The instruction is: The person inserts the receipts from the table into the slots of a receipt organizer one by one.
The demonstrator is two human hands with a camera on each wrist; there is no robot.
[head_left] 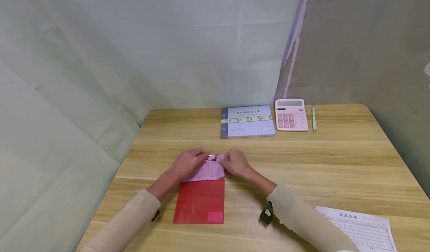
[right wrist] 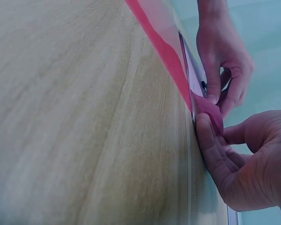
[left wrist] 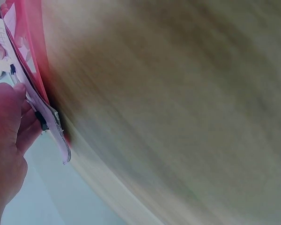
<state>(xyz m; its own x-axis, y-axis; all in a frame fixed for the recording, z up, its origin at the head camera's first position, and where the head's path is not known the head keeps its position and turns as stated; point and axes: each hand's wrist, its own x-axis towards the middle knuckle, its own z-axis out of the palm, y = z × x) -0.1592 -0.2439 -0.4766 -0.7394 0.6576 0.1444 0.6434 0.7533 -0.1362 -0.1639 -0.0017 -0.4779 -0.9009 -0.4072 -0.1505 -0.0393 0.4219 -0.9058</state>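
Note:
A red folder (head_left: 199, 199) lies on the table with a pink printed form (head_left: 207, 171) across its upper part. At its top edge is a metal clip (head_left: 211, 157) with black ends. My left hand (head_left: 190, 163) grips the clip from the left; in the left wrist view its thumb (left wrist: 19, 89) and fingers are bent about the clip. With my right hand (head_left: 237, 163) I pinch the form's upper right corner. The right wrist view shows that corner (right wrist: 211, 111) turned up between thumb and fingers. The fingers partly hide the clip.
A blue-grey account book (head_left: 248, 123), a pink calculator (head_left: 291, 115) and a light green pen (head_left: 314, 118) lie along the back. At the front right is a white printed form (head_left: 362, 227), partly under the right sleeve. Pale curtains hang behind the table.

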